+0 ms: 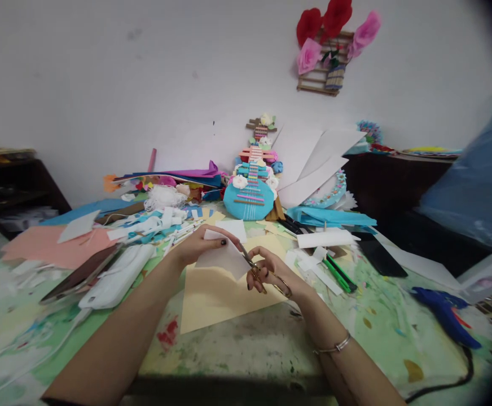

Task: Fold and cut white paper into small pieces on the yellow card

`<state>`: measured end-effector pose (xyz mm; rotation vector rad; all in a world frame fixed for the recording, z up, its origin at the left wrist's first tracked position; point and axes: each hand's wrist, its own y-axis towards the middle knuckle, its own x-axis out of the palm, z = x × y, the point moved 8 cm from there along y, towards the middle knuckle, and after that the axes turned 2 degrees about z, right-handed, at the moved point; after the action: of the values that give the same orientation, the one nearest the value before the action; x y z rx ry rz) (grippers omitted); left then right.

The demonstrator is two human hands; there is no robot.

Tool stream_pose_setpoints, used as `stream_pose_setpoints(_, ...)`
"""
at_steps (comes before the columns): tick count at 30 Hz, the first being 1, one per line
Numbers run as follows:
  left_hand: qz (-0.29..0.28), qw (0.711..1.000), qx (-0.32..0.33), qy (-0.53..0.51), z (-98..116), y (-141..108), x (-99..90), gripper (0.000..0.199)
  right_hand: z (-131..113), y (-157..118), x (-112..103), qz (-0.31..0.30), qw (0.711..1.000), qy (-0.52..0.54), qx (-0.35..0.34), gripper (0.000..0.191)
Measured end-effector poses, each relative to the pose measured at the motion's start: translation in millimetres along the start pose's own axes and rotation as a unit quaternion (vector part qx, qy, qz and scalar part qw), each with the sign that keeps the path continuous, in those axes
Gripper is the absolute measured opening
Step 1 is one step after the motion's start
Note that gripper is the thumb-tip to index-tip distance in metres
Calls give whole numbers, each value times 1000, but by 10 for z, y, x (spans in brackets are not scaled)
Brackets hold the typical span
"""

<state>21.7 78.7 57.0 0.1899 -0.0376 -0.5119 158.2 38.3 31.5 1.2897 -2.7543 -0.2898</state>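
My left hand (199, 243) pinches a piece of white paper (222, 260) between thumb and fingers, above the middle of the table. In my right hand (271, 270) are gold-handled scissors (252, 264), with fingers through the loops. The blades point up and to the left and meet the right edge of the white paper. Under both hands lies a large cream sheet (212, 299). A smaller white piece (233, 230) rests just behind the hands.
A blue paper instrument (249, 200) stands at the back. White strips and a green cutter (339, 273) lie right of my hands, near a black phone (379, 254). A blue glue gun (444, 316) is far right, a white power strip (117, 276) left.
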Motion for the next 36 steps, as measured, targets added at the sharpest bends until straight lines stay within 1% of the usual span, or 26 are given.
stream_pose_setpoints(10, 50, 999, 8, 1, -59, 18, -63, 28, -36, -1, -26, 33, 999, 9, 4, 48)
stream_pose_setpoints(15, 84, 996, 9, 33, -57, 28, -68, 20, -37, -3, -23, 34, 999, 13, 3, 49)
stream_pose_setpoints(20, 82, 996, 17, 43, -26, 34, -64, 17, -19, -1, -48, 49, 999, 25, 2, 44)
stream_pose_setpoints(24, 89, 994, 25, 62, 8, 30, -89, 19, 13, 8, -71, 60, 998, 36, 3, 42)
stream_pose_setpoints(29, 97, 993, 7, 74, -19, 22, -131, 23, 121, 16, -128, 89, 995, 15, 45, 32)
stream_pose_setpoints(31, 93, 993, -1, 71, -37, 21, -138, 25, 163, 16, -144, 92, 994, 4, 62, 29)
stream_pose_setpoints(36, 85, 994, 9, 61, -20, 14, -154, 25, 179, 5, -165, 89, 994, -8, 69, 31)
